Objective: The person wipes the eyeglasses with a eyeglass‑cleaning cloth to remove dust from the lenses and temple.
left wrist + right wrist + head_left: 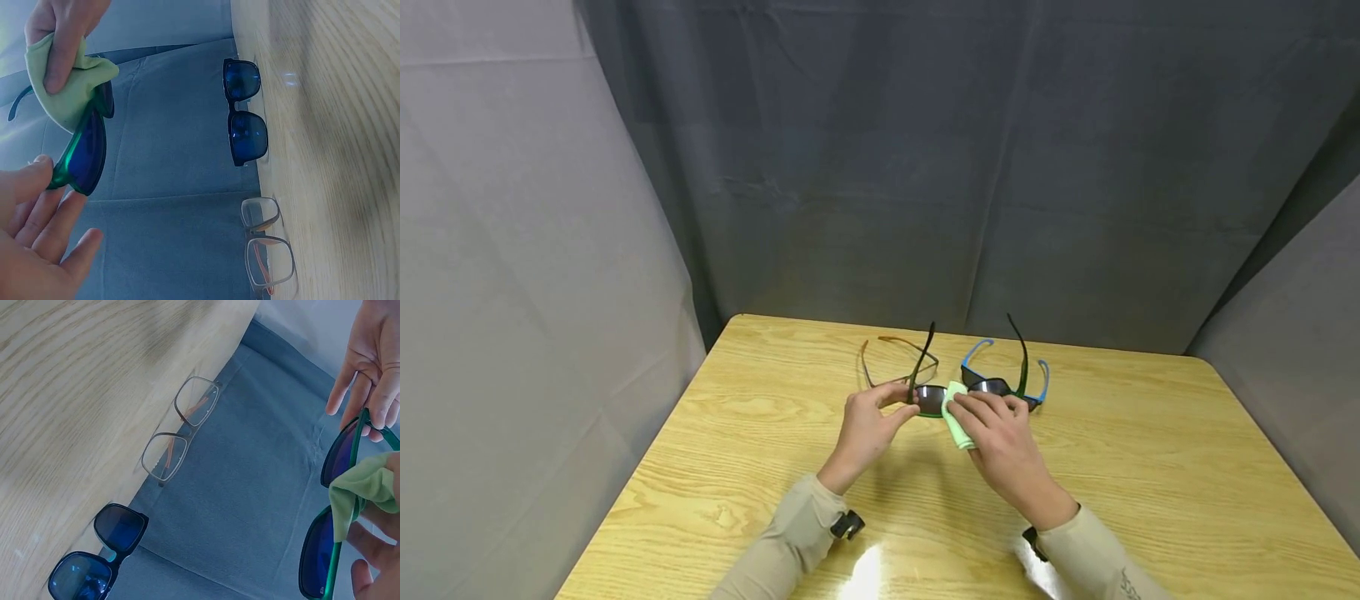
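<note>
**Green sunglasses [86, 153] held up between both hands, a cloth [72, 87] at the bridge**

The left hand [868, 425] pinches the frame at its hinge end, thumb against fingers; the right hand [1003, 437] grips the soft, pale green cloth, folded over the frame's middle. The sunglasses hang above the desk [737, 467], between the hands, arms unfolded and pointing away from the person.

They look light and stiff, probably plastic; the glossy frame may slip a little under smooth fingers, and the dark lenses would likely smudge or scratch. The rim near the hinge seems the best hold, since the thin arms could flex.

Beyond the right hand rest black-fronted sunglasses [245, 119] with blue arms and squarish, reflective lenses. Beyond the left hand, clear glasses [185, 433] show slim rims and orange-brown arms. The desk has streaky wood grain.
</note>
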The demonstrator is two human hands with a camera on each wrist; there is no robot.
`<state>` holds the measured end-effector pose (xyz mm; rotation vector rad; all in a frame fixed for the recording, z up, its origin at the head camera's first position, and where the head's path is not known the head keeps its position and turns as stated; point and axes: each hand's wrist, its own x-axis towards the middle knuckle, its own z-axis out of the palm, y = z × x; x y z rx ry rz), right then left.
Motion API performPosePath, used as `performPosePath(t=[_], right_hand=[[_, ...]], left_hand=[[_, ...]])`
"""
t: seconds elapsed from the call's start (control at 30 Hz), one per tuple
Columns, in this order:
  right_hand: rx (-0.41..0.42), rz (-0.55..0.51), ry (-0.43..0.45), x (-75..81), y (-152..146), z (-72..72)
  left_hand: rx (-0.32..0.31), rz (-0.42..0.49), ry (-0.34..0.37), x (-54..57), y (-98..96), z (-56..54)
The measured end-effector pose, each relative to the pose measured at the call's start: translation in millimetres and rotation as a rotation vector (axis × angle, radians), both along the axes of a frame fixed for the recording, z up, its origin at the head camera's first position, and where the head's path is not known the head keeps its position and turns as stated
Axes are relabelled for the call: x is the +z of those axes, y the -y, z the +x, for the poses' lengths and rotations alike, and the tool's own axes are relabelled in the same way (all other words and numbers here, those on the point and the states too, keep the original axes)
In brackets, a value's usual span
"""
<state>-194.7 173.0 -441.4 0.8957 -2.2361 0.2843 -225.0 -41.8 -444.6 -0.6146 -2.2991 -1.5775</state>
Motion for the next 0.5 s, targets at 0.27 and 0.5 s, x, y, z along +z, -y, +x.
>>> performPosePath(t=[0.27,0.5], right_hand=[[-0.035,0.059,-0.018,0.7,-0.2,-0.4],[-0.025,0.078,-0.026,2.0,-0.9,0.0]], left_hand=[[0.017,0.025,-0.015,-0.5,-1.8,1.1],[0.015,0.016,-0.013,-1.5,-1.9,1.6]])
